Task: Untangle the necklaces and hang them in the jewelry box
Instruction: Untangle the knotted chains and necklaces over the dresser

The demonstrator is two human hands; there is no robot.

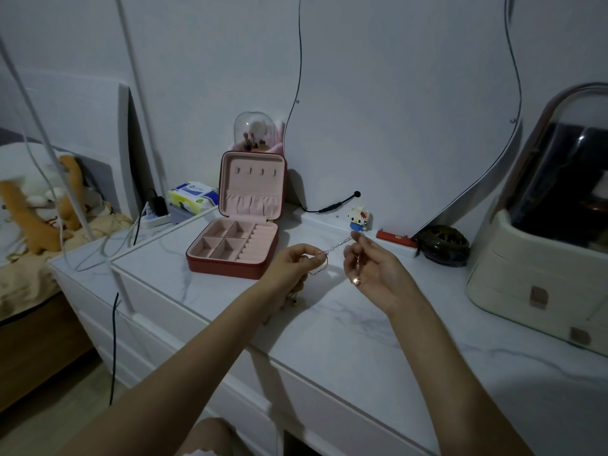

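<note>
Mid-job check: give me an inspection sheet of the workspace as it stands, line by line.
Surface: white marble-look dresser top, bare in front of the hands.
Job's things: silver necklace chain stretched in the air between both hands; jewelry box open, lid upright, its four hooks bare.
Clutter: block figurine, red bar, dark round dish, cream cosmetics organizer, domed brush holder, tissue pack.
Hands: left hand pinches the chain, more jewelry hanging below it; right hand pinches the other end.
Cables: black lead at the wall; power strip with cords.
Surroundings: wavy-edged mirror, bed with plush toys.
</note>
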